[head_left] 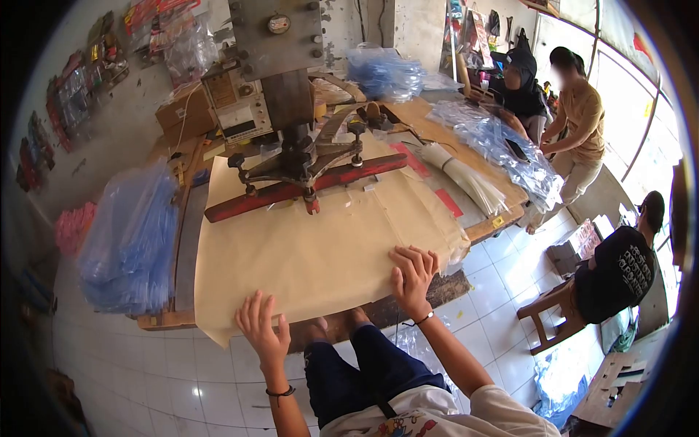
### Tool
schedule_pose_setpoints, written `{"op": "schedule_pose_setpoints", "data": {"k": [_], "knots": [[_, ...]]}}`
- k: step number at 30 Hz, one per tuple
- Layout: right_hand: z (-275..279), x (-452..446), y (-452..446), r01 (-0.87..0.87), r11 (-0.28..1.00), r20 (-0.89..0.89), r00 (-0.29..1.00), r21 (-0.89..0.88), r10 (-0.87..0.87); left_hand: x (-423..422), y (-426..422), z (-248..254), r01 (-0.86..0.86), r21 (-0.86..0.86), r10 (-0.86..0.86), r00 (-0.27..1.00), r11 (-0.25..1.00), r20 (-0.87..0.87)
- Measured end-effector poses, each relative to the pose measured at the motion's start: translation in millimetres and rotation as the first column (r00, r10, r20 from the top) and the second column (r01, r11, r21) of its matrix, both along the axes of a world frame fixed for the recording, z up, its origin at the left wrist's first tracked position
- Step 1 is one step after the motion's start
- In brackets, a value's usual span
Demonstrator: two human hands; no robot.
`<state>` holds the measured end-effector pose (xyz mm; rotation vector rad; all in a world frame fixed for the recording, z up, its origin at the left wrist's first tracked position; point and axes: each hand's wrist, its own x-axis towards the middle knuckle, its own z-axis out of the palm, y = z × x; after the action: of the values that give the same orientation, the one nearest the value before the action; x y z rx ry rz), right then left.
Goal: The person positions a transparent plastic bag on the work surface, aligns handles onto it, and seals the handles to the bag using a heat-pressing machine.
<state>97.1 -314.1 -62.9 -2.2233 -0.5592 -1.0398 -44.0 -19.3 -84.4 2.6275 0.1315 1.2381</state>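
Loosely spread fingers (254,306), left hand (265,336) and right hand (413,278) on paper (306,255), shirt lettering (636,266) blurred.

Bright windows (626,102) right of the grip
Worn wall (138,109) beyond it; white tiled floor (491,291) below; wooden stool (550,304) rightward.

Both hands (337,302) rest on brown paper (306,255) beneath a red bar (291,191).

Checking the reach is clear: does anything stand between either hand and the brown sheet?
Nothing visible does: the left hand and right hand lie at the near edge of the brown sheet. The red bar crosses farther back.
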Motion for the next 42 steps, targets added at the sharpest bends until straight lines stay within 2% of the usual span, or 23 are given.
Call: {"op": "schedule_pose_setpoints", "data": {"k": [21,26,42], "knots": [[-6.9,0.1,-0.9,0.007,1.0,0.025,1.0,0.006,-0.007,-1.7,-4.3,2.0,-0.008,-0.006,0.008,1.0,1.0,0.004],[-2.7,-2.9,-3.3,-0.025,1.0,-0.006,1.0,-0.006,0.025,-3.7,-9.8,5.7,-0.016,-0.065,0.015,1.0,0.998,-0.02],[-14.9,3.1,-4.4,-0.018,1.0,0.004,1.0,0.002,0.018,-2.7,-10.8,4.5,-0.052,-0.046,0.05,0.998,0.998,-0.05]]}}
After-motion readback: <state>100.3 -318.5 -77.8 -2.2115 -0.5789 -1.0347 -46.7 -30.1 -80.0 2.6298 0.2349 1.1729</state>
